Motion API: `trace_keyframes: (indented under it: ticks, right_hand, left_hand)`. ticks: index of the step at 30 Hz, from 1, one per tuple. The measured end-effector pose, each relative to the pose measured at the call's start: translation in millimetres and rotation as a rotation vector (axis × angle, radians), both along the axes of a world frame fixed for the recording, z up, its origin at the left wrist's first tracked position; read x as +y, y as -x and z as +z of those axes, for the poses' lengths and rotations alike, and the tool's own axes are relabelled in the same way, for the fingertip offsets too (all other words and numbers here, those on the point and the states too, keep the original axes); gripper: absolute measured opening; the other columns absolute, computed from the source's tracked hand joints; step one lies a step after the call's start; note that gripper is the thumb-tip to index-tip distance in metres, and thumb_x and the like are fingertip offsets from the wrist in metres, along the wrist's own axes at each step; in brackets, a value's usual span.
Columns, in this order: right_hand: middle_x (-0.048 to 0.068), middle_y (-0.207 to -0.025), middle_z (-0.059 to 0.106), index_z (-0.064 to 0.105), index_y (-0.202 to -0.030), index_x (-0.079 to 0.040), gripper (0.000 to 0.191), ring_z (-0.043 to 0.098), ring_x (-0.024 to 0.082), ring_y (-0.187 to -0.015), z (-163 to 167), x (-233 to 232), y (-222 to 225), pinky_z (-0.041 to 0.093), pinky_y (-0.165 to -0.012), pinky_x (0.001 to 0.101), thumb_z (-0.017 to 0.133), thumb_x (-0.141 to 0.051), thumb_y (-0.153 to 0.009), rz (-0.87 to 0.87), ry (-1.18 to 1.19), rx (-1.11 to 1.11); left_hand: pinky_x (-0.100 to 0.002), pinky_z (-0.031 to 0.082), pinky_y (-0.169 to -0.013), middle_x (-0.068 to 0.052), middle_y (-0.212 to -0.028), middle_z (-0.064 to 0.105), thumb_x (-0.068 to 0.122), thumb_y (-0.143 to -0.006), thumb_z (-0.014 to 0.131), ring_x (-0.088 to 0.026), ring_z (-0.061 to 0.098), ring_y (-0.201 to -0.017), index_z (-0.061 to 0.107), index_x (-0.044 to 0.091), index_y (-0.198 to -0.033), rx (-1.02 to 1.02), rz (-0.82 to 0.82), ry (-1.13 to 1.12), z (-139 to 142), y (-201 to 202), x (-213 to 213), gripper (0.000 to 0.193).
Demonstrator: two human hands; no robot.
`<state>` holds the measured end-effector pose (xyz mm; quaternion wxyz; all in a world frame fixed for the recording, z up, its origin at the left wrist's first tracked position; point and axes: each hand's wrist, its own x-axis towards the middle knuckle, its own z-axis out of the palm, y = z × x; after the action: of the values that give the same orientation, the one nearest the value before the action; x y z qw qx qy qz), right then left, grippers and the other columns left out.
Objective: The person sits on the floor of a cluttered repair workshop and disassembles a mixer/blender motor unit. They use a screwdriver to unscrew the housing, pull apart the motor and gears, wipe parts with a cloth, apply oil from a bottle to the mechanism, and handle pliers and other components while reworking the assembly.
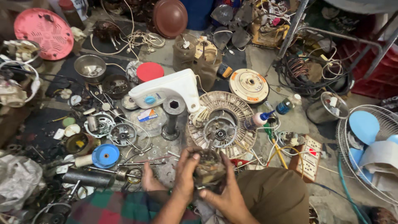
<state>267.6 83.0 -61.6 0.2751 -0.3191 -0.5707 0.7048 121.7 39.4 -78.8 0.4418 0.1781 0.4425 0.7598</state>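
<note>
1. Left hand (185, 176): fingers curled closed around the left side of a dark, grimy motor stator (208, 166), thumb and fingertips pressed at its upper rim.
2. Right hand (226, 191): cupped under and against the right side of the same stator, fingers partly bent, palm in contact. Both hands hold the part just above the person's lap, between a plaid-clad knee and a brown-clad knee.
3. Directly beyond the hands: a round slotted fan housing (221, 120) with a small rotor hub at its centre, near the fingertips.
4. Beyond and to the left: a white appliance base (166, 92) with a blue knob, resting over a dark metal post (172, 118).
5. Left of the hands: a blue plastic disc (105, 156), loose steel rods (139, 162), a dark cylinder (88, 178), bearing plates and small caps, all closely packed.
6. Right of the hands: a glue bottle with blue nozzle (258, 119), a switchboard with sockets (309, 157), yellow and green wires (275, 151).
7. Far right: a wire fan guard with blue blades (367, 137).
8. Open room: only a small bare patch of concrete just left of the hands; parts crowd every other side.
</note>
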Motion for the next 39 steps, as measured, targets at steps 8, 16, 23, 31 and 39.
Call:
trace_keyframes:
  ticks: [8,16,23,31,39]
  right_hand:
    - [0.018,-0.129,0.063,0.042,-0.148,0.002,0.087,0.062,0.028,-0.119,-29.5,20.7,-28.4,0.047,-0.104,0.0412,0.082,-0.002,-0.071,-0.247,0.071,0.158]
    - [0.02,-0.137,0.059,0.038,-0.152,0.002,0.088,0.058,0.03,-0.125,-26.2,64.5,-73.4,0.044,-0.108,0.0434,0.078,-0.007,-0.074,-0.329,0.046,0.263]
    - [0.021,-0.143,0.055,0.034,-0.156,0.003,0.099,0.055,0.031,-0.131,15.5,100.9,-107.4,0.041,-0.111,0.0422,0.081,-0.012,-0.07,-0.198,-0.108,0.221]
    - [0.02,-0.144,0.054,0.033,-0.156,0.003,0.103,0.055,0.028,-0.132,28.5,121.9,-115.0,0.04,-0.112,0.04,0.083,-0.02,-0.069,-0.08,-0.326,0.076]
    - [0.021,-0.143,0.055,0.035,-0.156,0.003,0.106,0.057,0.03,-0.131,69.0,109.5,-96.9,0.041,-0.112,0.0402,0.082,-0.029,-0.067,0.008,-0.34,0.046]
  left_hand:
    - [-0.032,0.048,-0.093,-0.009,-0.116,0.067,0.041,-0.11,0.041,-0.021,0.063,-0.11,0.059,0.007,-0.129,0.727,-0.039,0.189,16.5,-4.3,4.3,0.044]
    - [-0.038,0.056,-0.065,-0.009,-0.105,0.071,0.034,-0.095,0.062,-0.022,0.07,-0.079,0.06,0.01,-0.122,-0.407,-0.086,0.323,5.6,0.9,76.9,0.037]
    - [-0.032,0.045,-0.042,-0.005,-0.07,0.064,0.028,-0.095,0.057,-0.013,0.054,-0.049,0.068,0.006,-0.106,-0.041,-0.108,0.532,11.8,19.0,30.9,0.028]
    - [-0.036,0.043,-0.041,-0.008,-0.068,0.064,0.032,-0.091,0.06,-0.018,0.055,-0.047,0.072,-0.001,-0.102,0.425,-0.228,0.762,49.2,92.4,-49.9,0.036]
    - [-0.046,0.05,-0.089,-0.023,-0.107,0.067,0.033,-0.083,0.071,-0.039,0.065,-0.101,0.073,0.004,-0.113,1.048,-0.098,0.883,-2.7,80.0,-66.3,0.042]
